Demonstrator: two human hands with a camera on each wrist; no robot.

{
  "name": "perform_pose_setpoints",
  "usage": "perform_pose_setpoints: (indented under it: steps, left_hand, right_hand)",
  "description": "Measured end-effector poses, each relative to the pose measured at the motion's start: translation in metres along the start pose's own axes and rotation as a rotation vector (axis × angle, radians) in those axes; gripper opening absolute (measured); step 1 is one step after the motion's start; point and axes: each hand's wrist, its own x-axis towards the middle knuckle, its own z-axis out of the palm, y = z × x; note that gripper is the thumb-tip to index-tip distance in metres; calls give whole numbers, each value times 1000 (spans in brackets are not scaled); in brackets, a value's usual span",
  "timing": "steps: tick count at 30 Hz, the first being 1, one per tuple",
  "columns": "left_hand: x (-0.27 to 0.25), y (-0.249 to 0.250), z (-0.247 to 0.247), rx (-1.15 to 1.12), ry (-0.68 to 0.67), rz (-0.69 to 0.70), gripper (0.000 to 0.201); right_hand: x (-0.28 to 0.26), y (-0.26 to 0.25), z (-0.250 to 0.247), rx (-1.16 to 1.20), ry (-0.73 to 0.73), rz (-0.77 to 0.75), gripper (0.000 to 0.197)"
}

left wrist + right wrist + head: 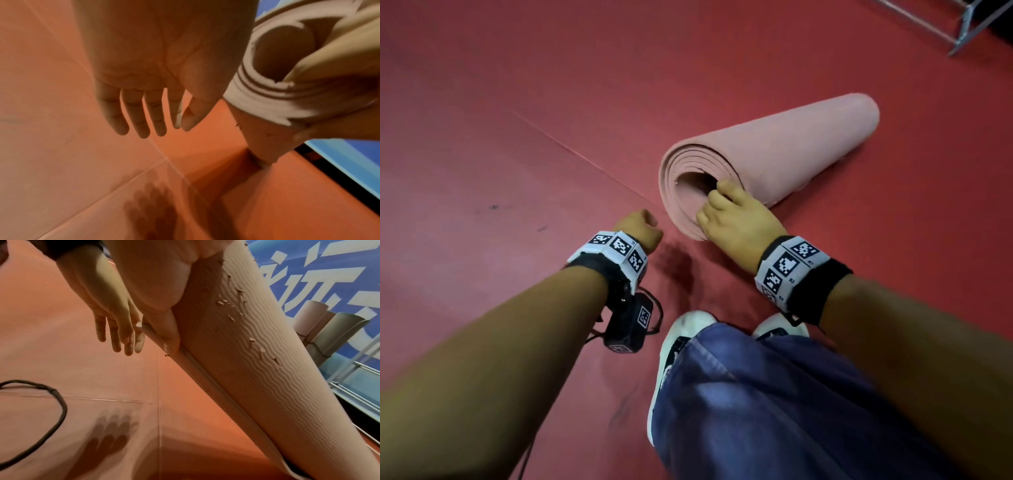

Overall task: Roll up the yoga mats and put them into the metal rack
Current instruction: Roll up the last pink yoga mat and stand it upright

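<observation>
Mat [784, 150] (rolled), right fingers [717, 198] gripping end

Red floor [517, 102] under rolled pink mat [791, 147]

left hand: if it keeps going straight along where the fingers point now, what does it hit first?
Most likely the red floor. The left hand is open and holds nothing, fingers pointing down, its shadow right beneath. The pink rolled mat, in the right hand's grip, sits off to the side, though depth is unclear.
</observation>
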Motion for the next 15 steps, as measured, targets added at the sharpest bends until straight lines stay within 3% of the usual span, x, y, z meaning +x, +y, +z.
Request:
perform_pose_setpoints:
  steps: [4,6,12,15]
  left_hand:
    - [23,-26,24,116,-62,5,33]
    - [31,-38,37,177,-106,33,33]
    - [53,-61,68,178,-168,-16,30]
    - [55,-66,83,107,-157,-73,50]
  right_hand:
    - [16,-19,14,1,64,-68,12]
    - [23,-26,20,35,83,-100,5]
    - [32,-43,32,-17,19,-149,12]
    - [33,-50,39,37,58,-146,25]
